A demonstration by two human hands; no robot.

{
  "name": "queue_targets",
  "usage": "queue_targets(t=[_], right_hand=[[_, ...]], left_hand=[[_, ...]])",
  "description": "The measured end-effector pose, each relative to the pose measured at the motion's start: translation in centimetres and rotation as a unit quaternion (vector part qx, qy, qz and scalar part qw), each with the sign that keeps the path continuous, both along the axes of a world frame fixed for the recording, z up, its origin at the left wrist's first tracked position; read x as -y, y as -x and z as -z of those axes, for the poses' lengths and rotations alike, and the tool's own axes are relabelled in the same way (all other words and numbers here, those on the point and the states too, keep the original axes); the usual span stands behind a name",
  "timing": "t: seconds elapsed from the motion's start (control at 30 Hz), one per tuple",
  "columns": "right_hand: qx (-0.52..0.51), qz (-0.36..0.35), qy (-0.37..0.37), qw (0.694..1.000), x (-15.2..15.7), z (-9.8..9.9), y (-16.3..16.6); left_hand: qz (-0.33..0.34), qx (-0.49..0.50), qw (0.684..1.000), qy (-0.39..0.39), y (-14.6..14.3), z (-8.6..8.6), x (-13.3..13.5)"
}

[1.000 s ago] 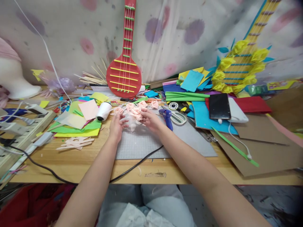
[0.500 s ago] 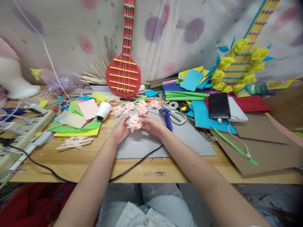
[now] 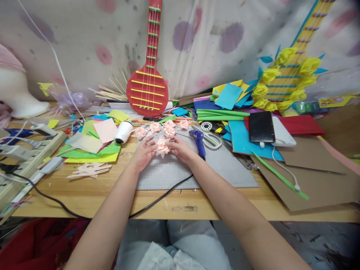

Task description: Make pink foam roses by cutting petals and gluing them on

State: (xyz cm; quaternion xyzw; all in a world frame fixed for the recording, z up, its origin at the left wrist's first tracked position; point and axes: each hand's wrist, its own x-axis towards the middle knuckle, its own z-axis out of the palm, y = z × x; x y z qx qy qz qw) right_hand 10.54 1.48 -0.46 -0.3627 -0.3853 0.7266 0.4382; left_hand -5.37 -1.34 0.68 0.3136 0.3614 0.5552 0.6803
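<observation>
Both of my hands hold one pale pink paper flower (image 3: 162, 146) above the grey cutting mat (image 3: 225, 165). My left hand (image 3: 143, 153) grips its left side with curled fingers. My right hand (image 3: 180, 148) pinches its right side. Several more pink paper flowers (image 3: 161, 129) lie in a row just beyond, at the mat's far edge. A blue glue gun (image 3: 198, 140) lies right beside my right hand, its black cord (image 3: 163, 195) running toward me across the mat.
A white spool (image 3: 123, 132) and coloured paper sheets (image 3: 90, 144) lie left; pink paper strips (image 3: 88, 169) are nearer. Scissors (image 3: 212, 140), a black phone (image 3: 261, 126), brown card (image 3: 315, 176) lie right. A red paper guitar (image 3: 147, 75) leans against the wall. A power strip (image 3: 25, 153) sits far left.
A second ago my hands were among the row of flowers farther back. They have drawn one flower toward me and now hold it over the mat.
</observation>
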Motion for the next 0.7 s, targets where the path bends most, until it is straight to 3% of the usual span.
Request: queue_targets(t=[0.17,0.53,0.7], right_hand=[[0.015,0.014,-0.035,0.999,0.0,0.4,0.3],[-0.032,0.02,0.01,0.999,1.6,-0.3,0.1],[-0.017,0.014,0.0,1.0,1.4,0.3,0.0]], left_hand=[[-0.018,-0.01,1.0,0.001,-0.2,0.1,-0.2],[-0.057,-0.013,0.998,0.033,-0.3,0.4,-0.3],[-0.072,-0.015,0.997,0.04,-0.3,0.3,-0.2]])
